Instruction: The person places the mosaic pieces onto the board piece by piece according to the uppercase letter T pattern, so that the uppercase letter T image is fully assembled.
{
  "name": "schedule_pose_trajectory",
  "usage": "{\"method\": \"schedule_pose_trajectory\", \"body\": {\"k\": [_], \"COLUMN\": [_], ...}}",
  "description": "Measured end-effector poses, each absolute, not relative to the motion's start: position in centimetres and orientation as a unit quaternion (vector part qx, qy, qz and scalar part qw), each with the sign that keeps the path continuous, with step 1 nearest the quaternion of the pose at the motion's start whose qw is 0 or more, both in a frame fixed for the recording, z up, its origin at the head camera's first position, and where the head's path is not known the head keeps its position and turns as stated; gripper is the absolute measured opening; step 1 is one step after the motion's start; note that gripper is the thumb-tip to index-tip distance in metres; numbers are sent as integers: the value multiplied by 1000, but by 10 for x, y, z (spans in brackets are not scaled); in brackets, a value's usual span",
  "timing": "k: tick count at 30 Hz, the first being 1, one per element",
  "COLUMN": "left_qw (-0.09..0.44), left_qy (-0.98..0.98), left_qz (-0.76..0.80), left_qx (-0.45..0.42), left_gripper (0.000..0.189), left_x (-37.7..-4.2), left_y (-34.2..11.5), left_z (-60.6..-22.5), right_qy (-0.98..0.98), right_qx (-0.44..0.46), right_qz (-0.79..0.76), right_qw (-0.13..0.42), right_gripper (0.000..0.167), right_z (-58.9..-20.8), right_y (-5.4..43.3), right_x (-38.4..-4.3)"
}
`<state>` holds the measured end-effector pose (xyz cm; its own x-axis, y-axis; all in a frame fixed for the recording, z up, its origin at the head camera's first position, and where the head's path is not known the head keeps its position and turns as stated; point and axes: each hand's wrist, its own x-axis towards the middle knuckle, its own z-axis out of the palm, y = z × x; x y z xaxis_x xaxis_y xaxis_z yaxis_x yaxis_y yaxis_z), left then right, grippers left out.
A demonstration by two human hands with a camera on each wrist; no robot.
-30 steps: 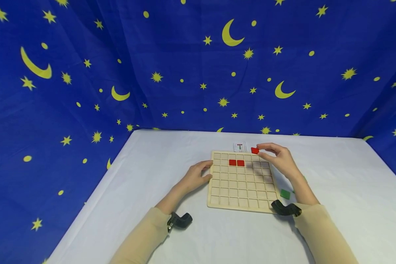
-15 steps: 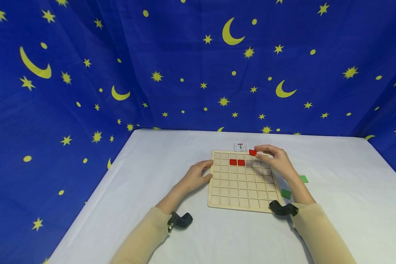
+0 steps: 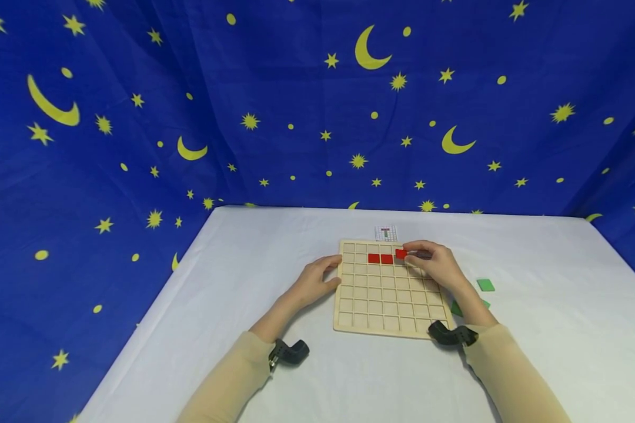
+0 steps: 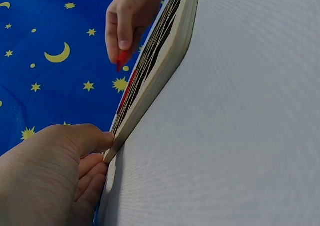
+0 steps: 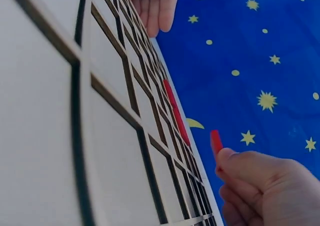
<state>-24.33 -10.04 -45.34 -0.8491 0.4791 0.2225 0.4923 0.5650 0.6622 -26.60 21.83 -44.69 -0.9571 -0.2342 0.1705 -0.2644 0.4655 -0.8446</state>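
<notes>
A pale wooden grid board [image 3: 391, 335] lies on the table, with two red square tiles [image 3: 380, 259] side by side in its second row from the back. My right hand [image 3: 436, 263] pinches a third red tile [image 5: 216, 142] between thumb and fingertips, close over the board and just right of the other two. My left hand [image 3: 313, 283] rests at the board's left edge, thumb and fingertips touching the rim [image 4: 165, 68]. In the right wrist view, the left fingers [image 5: 166, 10] extend loosely at the board's far side.
Several green tiles [image 3: 485, 285] lie on the white table [image 3: 275, 247] right of the board, partly hidden by the right forearm. A small printed pattern card [image 3: 385, 233] sits behind the board. Blue star-printed cloth [image 3: 296, 88] hangs behind the table.
My right hand has moved left and toward me, bringing its red tile from the board's back edge to beside the two placed red tiles. The left hand stays put.
</notes>
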Motion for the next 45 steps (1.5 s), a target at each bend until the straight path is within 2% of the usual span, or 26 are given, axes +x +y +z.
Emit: {"method": "schedule_pose_trajectory", "body": {"k": [17,37,45], "left_qw": [-2,0,-2], "left_qy": [-886,-884,-883], "left_qz": [-377,-385,-387], "left_qx": [-268,-266,-267], "left_gripper": [54,53,53], "left_x": [-243,-243,-244], "left_y": [-100,-100,-100], "left_z": [-452,-453,-454], "right_qy": [-908,-908,-868], "right_qx": [128,175,134], "right_qz": [396,375,477], "right_qw": [43,66,20], "right_gripper": [30,31,34], "right_z": [-455,-456,-452], "right_y": [211,213,215], "right_x": [-270,-269,-269]}}
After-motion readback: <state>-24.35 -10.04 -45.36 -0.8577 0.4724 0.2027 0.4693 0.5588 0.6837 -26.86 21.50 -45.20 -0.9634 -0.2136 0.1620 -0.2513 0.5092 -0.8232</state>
